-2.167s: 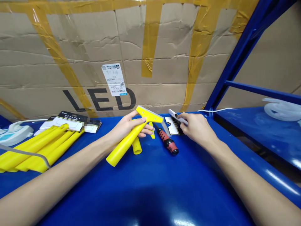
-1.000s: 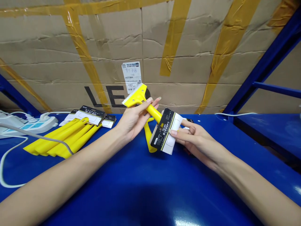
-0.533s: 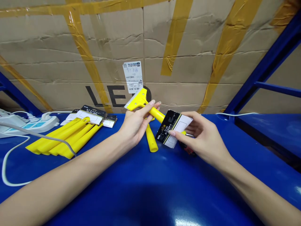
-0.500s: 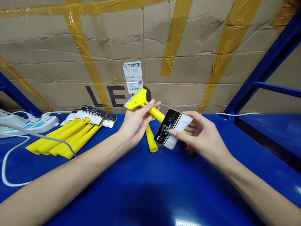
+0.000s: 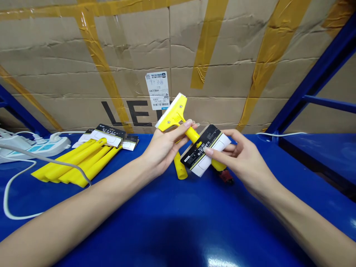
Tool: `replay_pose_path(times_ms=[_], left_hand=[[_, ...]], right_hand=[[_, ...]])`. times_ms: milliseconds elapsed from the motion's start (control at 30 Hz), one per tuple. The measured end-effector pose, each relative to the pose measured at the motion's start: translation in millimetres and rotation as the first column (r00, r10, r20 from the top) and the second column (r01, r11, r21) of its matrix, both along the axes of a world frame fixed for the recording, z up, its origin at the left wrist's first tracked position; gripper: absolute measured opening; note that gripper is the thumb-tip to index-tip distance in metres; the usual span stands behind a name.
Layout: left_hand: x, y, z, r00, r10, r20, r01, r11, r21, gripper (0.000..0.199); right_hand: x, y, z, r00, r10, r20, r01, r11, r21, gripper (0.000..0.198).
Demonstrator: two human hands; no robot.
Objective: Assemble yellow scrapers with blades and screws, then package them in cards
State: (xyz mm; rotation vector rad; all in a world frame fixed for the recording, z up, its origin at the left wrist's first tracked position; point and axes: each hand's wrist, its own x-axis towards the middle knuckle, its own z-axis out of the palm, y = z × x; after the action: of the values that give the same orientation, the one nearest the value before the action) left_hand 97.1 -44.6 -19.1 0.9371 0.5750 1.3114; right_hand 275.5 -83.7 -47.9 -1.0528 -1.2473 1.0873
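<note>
Our left hand [image 5: 162,152] grips the yellow scraper [image 5: 175,114], apparently steadying it; our right hand [image 5: 246,159] pinches the card [image 5: 200,165] across the scraper's handle [image 5: 191,134].

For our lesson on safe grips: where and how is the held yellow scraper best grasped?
Probably the lower end of the handle, coming from the near right: it is rounded and points away from the silver edge; the card hides the middle.

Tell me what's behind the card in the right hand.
Behind the card, the yellow scraper's handle shows on either side; its middle is covered. Part of a red object shows below; the rest is hidden.
</note>
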Motion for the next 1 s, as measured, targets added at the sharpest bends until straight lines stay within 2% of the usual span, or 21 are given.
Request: replay_pose_path(times_ms=[100, 167, 267, 333, 467, 600, 667, 733, 767, 833, 933, 1000], left_hand=[[4.1, -5.3, 1.9, 1.0, -0.017, 0.018, 0.017, 0.999, -0.039, 0.016], [4.9, -5.9, 2.4, 0.999, -0.01, 0.046, 0.013, 0.998, -0.065, 0.023], [0.0, -0.2, 1.4, 0.999, 0.042, 0.031, -0.041, 0.999, -0.02, 0.026], [-6.6, 6.5, 0.3, 0.998, 0.061, -0.035, -0.06, 0.998, 0.032, 0.022], [-18.2, 15.3, -0.3, 0.973, -0.005, -0.23, 0.024, 0.997, 0.078, 0.02], [-18.2, 8.9, 3.6, 0.923, -0.007, -0.384, 0.042, 0.996, 0.082, 0.031], [-15.8, 3.6, 7.1, 0.893, -0.011, -0.451, 0.066, 0.992, 0.107, 0.026], [-14.3, 0.8, 10.5, 0.859, -0.077, -0.505, 0.144, 0.985, 0.094, 0.022], [-14.3, 0.8, 11.5, 0.853, -0.134, -0.504, 0.195, 0.978, 0.071, 0.024], [-16.4, 3.1, 11.3, 0.887, -0.224, -0.403, 0.255, 0.967, 0.024, 0.029], [-26.7, 7.9, 4.8, 0.967, -0.208, -0.15, 0.204, 0.978, -0.043, 0.033], [-38.8, 7.8, -1.6, 0.975, -0.21, -0.068, 0.202, 0.973, -0.11, 0.038]], right_hand=[[1.3, 0.5, -0.3, 0.998, -0.068, 0.015, 0.066, 0.995, 0.079, 0.063], [1.5, 0.5, 1.1, 0.998, -0.061, -0.033, 0.062, 0.997, 0.046, 0.06], [1.5, -0.1, 3.7, 0.996, -0.05, -0.078, 0.049, 0.999, -0.013, 0.059], [1.6, -0.6, 5.2, 0.997, -0.03, -0.076, 0.027, 0.999, -0.035, 0.058], [2.2, -1.0, 5.9, 0.999, 0.002, -0.039, -0.004, 0.999, -0.051, 0.058], [4.2, -1.6, 3.9, 1.0, 0.0, -0.016, -0.001, 1.0, -0.021, 0.057], [4.5, -2.8, 3.7, 1.0, -0.003, -0.003, 0.003, 1.0, -0.012, 0.055], [2.8, -4.0, 5.8, 1.0, 0.006, -0.017, -0.006, 1.0, -0.023, 0.051], [1.0, -4.3, 7.9, 0.999, 0.009, -0.039, -0.01, 0.999, -0.032, 0.048], [-4.6, -3.2, 14.5, 0.995, -0.002, -0.099, -0.003, 0.999, -0.042, 0.041], [-18.0, 4.2, 29.7, 0.983, -0.041, -0.179, 0.034, 0.999, -0.042, 0.034], [-30.9, 13.6, 42.3, 0.98, -0.005, -0.198, -0.002, 0.999, -0.036, 0.029]])
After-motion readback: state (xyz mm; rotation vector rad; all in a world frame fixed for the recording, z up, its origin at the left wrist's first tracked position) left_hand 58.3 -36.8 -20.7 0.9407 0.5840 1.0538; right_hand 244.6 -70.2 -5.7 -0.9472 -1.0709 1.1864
